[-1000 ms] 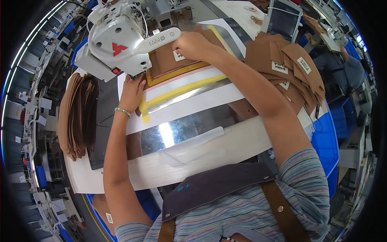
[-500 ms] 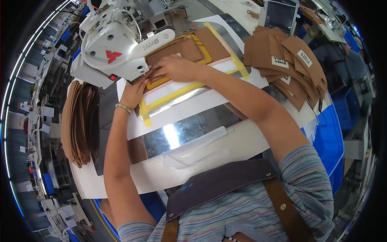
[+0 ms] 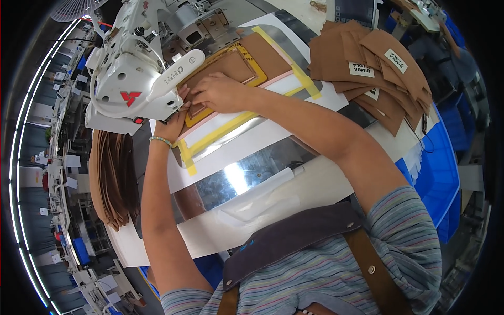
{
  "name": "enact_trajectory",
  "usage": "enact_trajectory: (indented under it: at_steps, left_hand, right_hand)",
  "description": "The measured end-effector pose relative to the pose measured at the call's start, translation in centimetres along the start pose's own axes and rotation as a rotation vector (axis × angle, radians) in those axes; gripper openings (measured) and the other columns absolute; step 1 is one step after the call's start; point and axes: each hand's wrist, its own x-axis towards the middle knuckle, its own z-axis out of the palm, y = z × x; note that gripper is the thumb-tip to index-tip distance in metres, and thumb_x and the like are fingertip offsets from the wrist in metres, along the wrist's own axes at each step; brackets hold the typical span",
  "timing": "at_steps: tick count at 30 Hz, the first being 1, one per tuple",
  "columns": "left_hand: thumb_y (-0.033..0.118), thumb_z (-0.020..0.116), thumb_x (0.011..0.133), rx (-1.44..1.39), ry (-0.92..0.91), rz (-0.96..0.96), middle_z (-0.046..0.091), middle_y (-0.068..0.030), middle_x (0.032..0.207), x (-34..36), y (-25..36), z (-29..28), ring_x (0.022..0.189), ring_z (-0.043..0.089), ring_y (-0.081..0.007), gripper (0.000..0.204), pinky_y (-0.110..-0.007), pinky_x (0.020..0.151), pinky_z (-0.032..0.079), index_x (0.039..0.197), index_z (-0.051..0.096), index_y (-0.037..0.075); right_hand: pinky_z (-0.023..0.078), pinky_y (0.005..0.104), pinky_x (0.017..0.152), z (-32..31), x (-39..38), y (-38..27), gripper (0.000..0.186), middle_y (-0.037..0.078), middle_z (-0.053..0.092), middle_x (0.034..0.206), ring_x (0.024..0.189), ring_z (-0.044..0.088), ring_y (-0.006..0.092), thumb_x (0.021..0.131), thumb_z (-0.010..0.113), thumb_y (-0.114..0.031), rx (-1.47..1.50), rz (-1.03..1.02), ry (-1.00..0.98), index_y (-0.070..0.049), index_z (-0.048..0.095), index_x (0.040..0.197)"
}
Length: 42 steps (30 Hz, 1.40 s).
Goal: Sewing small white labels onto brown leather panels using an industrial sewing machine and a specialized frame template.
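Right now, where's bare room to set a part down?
Bare: middle of the shiny metal plate, bordered by white sheet above, cream sheet below, forearms either side. Crowded: yellow frame, with left hand and right hand at it; left, brown stack; right, fanned brown panels.

Brown panel (image 3: 229, 66), yellow frame (image 3: 252, 62), white machine (image 3: 128, 76), striped grey-blue shirt (image 3: 304, 254).

Here's the busy floor on both sides of the hands!

Out far beyond the left hand (image 3: 172, 127), bright strip lights (image 3: 19, 178) curve along the edge, with a row of blurred workstations (image 3: 62, 210) just inside them, and higher up that side there's a wire fan guard (image 3: 79, 9). Over to the upper right of the right hand (image 3: 218, 93) stands a dark-screened control panel (image 3: 353, 12), a small thread tangle (image 3: 318, 6) beside it; lower right, well apart from that hand, sits a blue bin (image 3: 441, 168).
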Motion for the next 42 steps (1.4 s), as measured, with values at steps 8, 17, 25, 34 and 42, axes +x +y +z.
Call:
enact_trajectory:
  at_steps: [8, 17, 25, 34, 42]
  left_hand:
    - [0.026, 0.06, 0.108, -0.122, 0.096, -0.117, 0.059, -0.0096, 0.155, 0.7, 0.9, 0.2, 0.143, 0.053, -0.0345, 0.046, -0.043, 0.121, 0.04, 0.152, 0.058, 0.011]
    - [0.011, 0.06, 0.105, -0.315, 0.024, -0.13, 0.064, -0.0095, 0.15, 1.1, -0.9, 1.4, 0.138, 0.059, -0.0273, 0.041, -0.039, 0.117, 0.045, 0.146, 0.063, 0.01]
    - [0.015, 0.058, 0.105, -0.212, -0.018, -0.178, 0.062, -0.0125, 0.152, -7.4, -15.5, 4.2, 0.138, 0.058, -0.0327, 0.041, -0.041, 0.116, 0.045, 0.146, 0.063, 0.013]
    - [0.011, 0.059, 0.107, -1.344, 0.088, -0.371, 0.063, -0.0135, 0.148, 1.3, -7.6, 3.9, 0.129, 0.064, -0.0203, 0.044, -0.032, 0.105, 0.056, 0.15, 0.054, 0.003]
    - [0.015, 0.059, 0.104, -0.187, -0.058, -0.233, 0.067, -0.0151, 0.143, -3.1, -10.0, 3.2, 0.134, 0.06, -0.0287, 0.037, -0.038, 0.115, 0.047, 0.139, 0.064, 0.006]
  right_hand:
    - [0.04, 0.0508, 0.117, 0.1, -0.4, 1.0, 0.034, 0.008, 0.069, 0.139, 0.134, 0.059, 0.0289, 0.094, 0.064, -0.01, -0.07, 0.091, -0.036, -0.017, 0.08, 0.123]
    - [0.036, 0.0497, 0.119, 0.0, -0.8, 1.4, 0.043, 0.003, 0.064, 0.145, 0.14, 0.053, 0.0242, 0.1, 0.055, -0.013, -0.149, 0.023, -0.142, -0.033, 0.078, 0.13]
    - [0.041, 0.0488, 0.117, -0.5, 1.7, -1.0, 0.042, 0.003, 0.066, 0.142, 0.137, 0.056, 0.0252, 0.097, 0.06, -0.006, -0.093, -0.052, -0.143, -0.027, 0.08, 0.127]
    - [0.048, 0.0473, 0.109, -1.2, 1.7, 1.0, 0.043, 0.003, 0.068, 0.138, 0.132, 0.059, 0.0263, 0.094, 0.063, -0.004, -0.063, -0.004, -0.226, -0.025, 0.081, 0.126]
    - [0.049, 0.0457, 0.109, -2.0, 3.0, -0.3, 0.045, 0.004, 0.069, 0.139, 0.132, 0.059, 0.026, 0.091, 0.065, -0.002, -0.037, 0.018, -0.301, -0.025, 0.08, 0.128]
